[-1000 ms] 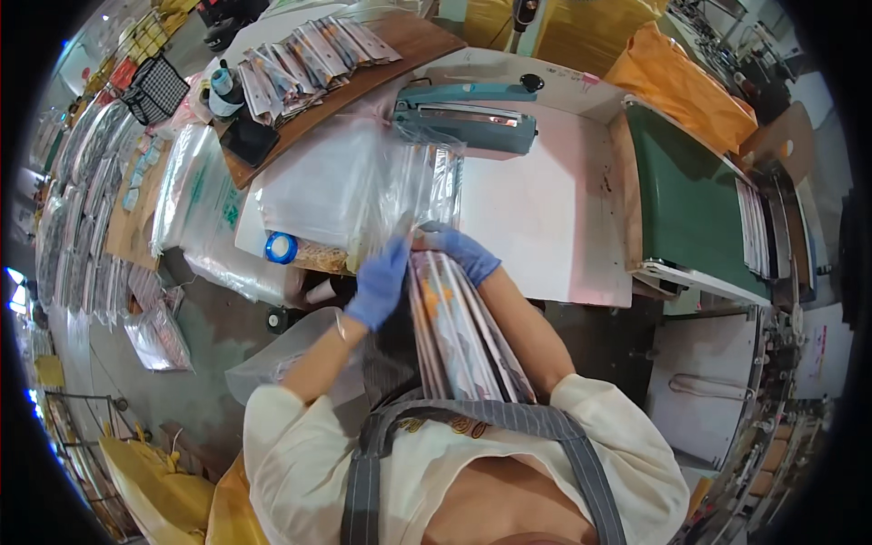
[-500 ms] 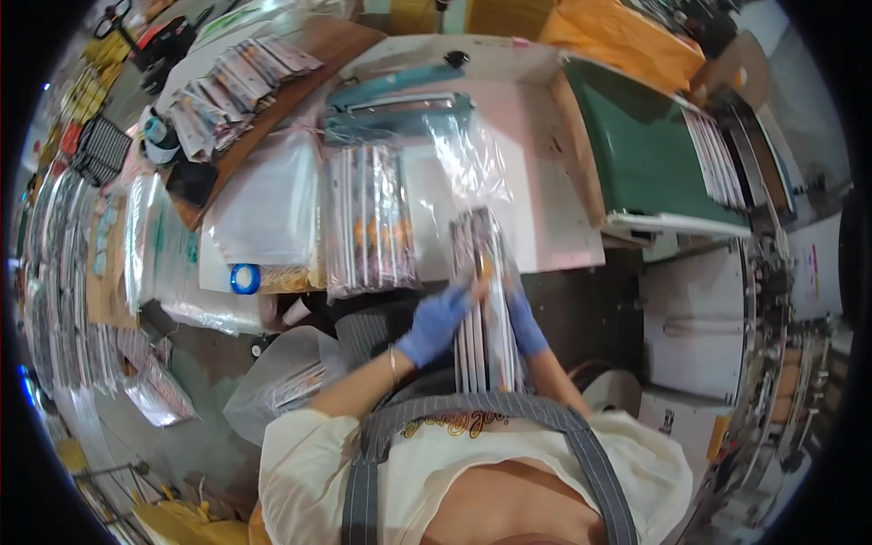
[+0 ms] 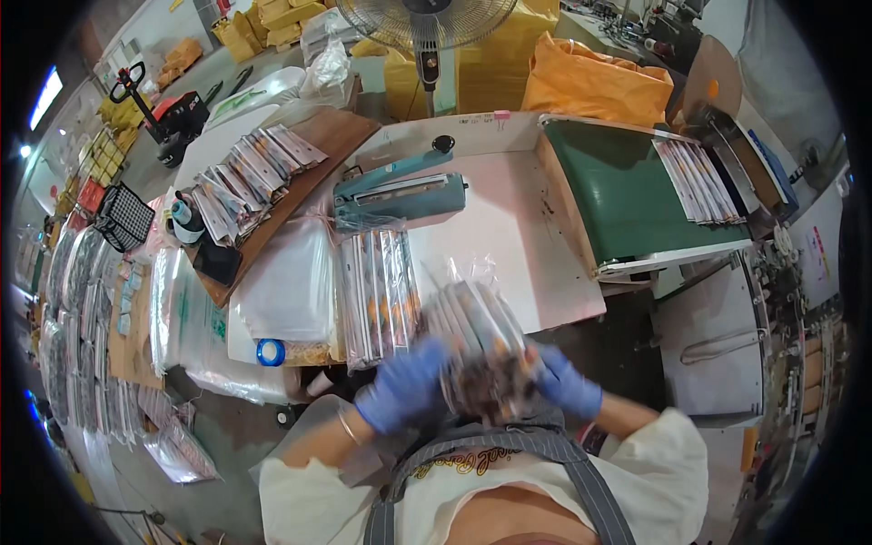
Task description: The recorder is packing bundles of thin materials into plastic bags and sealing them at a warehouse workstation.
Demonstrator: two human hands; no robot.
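Observation:
Between my blue-gloved hands is a bundle of thin booklets (image 3: 481, 336) in a clear plastic bag, blurred by motion, close to my body at the table's front edge. My left hand (image 3: 406, 383) presses against its left side, and my right hand (image 3: 565, 381) grips its right side. Loose film stands up at the bundle's far end. Just left of it, a second bagged bundle of booklets (image 3: 380, 295) lies on the white table (image 3: 509, 227). A pile of clear plastic bags (image 3: 289, 282) lies beside that one.
A teal bag sealer (image 3: 400, 195) stands at the back. On the left, a brown board (image 3: 300, 191) carries several booklets (image 3: 250, 177) and a black phone (image 3: 218, 263). A blue tape roll (image 3: 270, 352) lies at the front edge. A green conveyor belt (image 3: 622, 191) bounds the right side.
The bundle was upright lengthwise between my hands; now it is tilted and turned, pulled nearer my body. My hands have spread apart along its sides. The view has lifted, showing a fan behind.

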